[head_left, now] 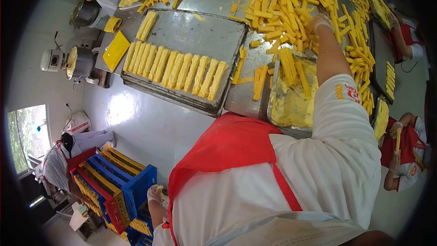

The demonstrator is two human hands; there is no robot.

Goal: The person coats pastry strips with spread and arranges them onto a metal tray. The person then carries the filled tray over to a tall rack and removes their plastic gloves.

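Observation:
My right hand [321, 22], in a clear plastic glove, reaches into a large heap of yellow sticks [284, 0] on the metal table; its fingers are partly hidden among them. Below that arm, a tray smeared with pale yellow cream [291, 105] has several sticks lying across its upper end. To the left, a dark baking tray [195, 32] holds a row of cream-coated sticks [175, 68] and one more in its corner. My left hand [154, 193], also gloved, hangs low by my side, fingers curled, with a small yellowish bit showing at them.
Stacked blue, red and yellow crates [132, 187] stand on the floor at left, beside a bending person [59, 164]. Other people work across the table and at right. A yellow board [116, 51] lies at the table's left edge, near a mixer [77, 61].

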